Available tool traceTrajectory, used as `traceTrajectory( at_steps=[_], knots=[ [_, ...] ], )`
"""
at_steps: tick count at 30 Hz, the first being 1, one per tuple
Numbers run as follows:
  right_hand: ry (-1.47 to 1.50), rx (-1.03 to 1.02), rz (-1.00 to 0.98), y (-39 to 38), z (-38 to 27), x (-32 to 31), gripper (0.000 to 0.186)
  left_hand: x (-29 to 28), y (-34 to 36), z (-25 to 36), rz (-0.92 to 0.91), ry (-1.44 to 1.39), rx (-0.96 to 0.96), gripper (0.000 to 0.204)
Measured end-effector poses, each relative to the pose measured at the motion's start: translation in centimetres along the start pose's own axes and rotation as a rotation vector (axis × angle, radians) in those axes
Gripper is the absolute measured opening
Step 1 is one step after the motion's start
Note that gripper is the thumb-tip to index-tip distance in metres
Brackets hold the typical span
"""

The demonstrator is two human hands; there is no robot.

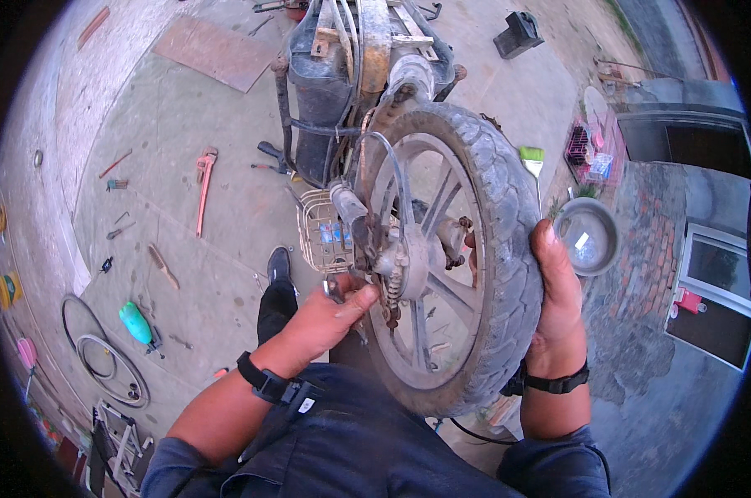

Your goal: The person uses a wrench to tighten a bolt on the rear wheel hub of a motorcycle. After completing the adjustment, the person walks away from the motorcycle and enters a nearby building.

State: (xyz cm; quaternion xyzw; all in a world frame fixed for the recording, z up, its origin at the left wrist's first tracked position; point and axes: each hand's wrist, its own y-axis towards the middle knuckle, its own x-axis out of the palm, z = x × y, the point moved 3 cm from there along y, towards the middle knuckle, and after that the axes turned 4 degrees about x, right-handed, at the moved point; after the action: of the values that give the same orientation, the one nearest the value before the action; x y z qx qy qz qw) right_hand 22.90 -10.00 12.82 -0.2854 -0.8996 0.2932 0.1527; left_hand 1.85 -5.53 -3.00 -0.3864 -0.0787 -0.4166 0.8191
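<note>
A dusty motorcycle wheel point(515, 274), with a black tyre and grey cast spokes, stands upright before me on the motorcycle point(374, 50). My right hand point(555, 278) grips the tyre's right side. Its thumb lies along the tread, and fingertips show inside the rim. At the left of the hub point(417, 261), my left hand point(334, 315) is closed, thumb and fingers pinched beside a spring and rod point(394, 286). A bit of shiny metal shows at these fingers; its kind is unclear. A cable point(396, 162) curves down to the hub. The left hand hides part of the axle end.
On the concrete at left lie a red pipe wrench point(203, 191), a brush point(159, 259), a green bottle point(137, 322) and a coiled hose point(114, 373). A wire basket point(317, 228) sits behind the hub. At right are a metal basin point(605, 236) and a green-bristled brush point(532, 162).
</note>
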Motion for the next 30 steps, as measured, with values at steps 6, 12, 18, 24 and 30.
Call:
traceTrajectory(
  at_steps=[6, 12, 18, 24, 30],
  knots=[
    [0.064, -0.049, 0.015, -1.2, 1.4, -1.3, 0.069, -0.4, -0.6, 2.5, 0.217, 0.116, 0.148, 0.034],
    [-0.139, -0.17, 0.148, -1.1, 5.7, -6.8, 0.043, -0.4, -0.1, 3.2, 0.271, 0.451, 0.245, 0.033],
    [-0.148, -0.003, 0.177, 1.6, 13.9, -10.8, 0.036, -1.6, 0.5, 2.3, 0.251, 0.353, 0.189, 0.029],
    [0.196, -0.124, 0.055, 3.7, 16.6, -9.1, 0.037, -4.1, -0.6, 1.5, 0.035, 0.54, 0.26, 0.045],
    [0.267, -0.165, 0.031, 4.2, 16.7, -7.4, 0.03, 2.4, -1.3, 5.3, 0.383, 0.55, 0.092, 0.027]
  ],
)
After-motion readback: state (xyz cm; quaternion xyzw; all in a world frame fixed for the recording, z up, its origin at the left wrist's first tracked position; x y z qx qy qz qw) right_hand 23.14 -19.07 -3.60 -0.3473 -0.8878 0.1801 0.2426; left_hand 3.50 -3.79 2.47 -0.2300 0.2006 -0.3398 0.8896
